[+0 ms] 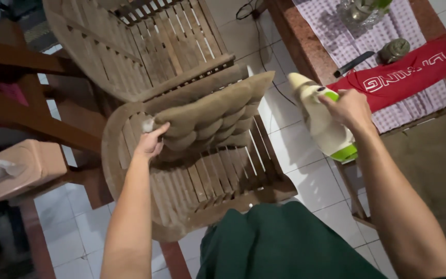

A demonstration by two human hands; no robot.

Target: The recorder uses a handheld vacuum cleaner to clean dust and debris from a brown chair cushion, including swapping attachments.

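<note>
- left hand (149,142) fingers pinch the brown cushion (210,111) corner, lifted off the slatted chair (207,181); keep it raised.
- right hand (348,108) fingers wrap the handheld vacuum (322,121), nozzle probably just beyond the cushion's far edge; sweep evenly.

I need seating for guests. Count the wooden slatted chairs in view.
2. One chair is nearest, where the left hand lifts a tan cushion. The other chair stands just behind it. More may be out of view.
</note>
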